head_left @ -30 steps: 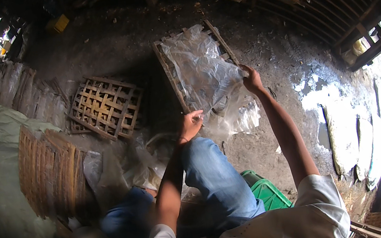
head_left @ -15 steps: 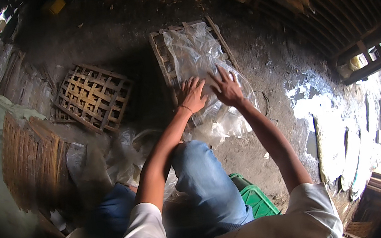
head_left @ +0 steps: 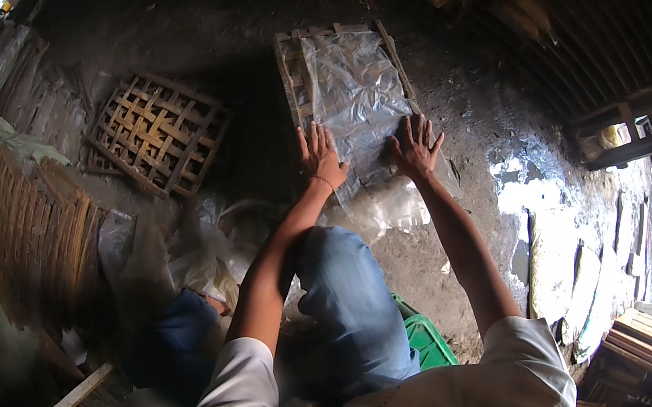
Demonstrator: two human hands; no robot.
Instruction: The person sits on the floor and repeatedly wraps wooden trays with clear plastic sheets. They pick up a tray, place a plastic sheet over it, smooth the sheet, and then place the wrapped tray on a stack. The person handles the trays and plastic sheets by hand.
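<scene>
In front of me a wooden slatted tray (head_left: 293, 82) lies on the dark floor, with a clear plastic sheet (head_left: 358, 81) spread over most of it. My left hand (head_left: 322, 158) rests at the sheet's left side near the tray's near end, fingers stretched out and pointing away from me. Toward the opposite edge my right hand (head_left: 417, 146) lies with its fingers spread. Both palms face down and neither hand grips anything. The sheet's near part hangs past the tray in loose, crumpled folds.
A woven lattice tray (head_left: 156, 136) lies to the left. Beyond my left arm stand a stack of thin wooden slats (head_left: 40, 238) and crumpled plastic (head_left: 205, 238). A green plastic crate (head_left: 425, 332) is beneath me. Pale sacks (head_left: 579, 292) lie at the right, near stacked wooden frames (head_left: 650, 340).
My hands have moved apart across the sheet, the right one outward to the tray's right edge, the left one slightly toward its left edge. The view has shifted a little.
</scene>
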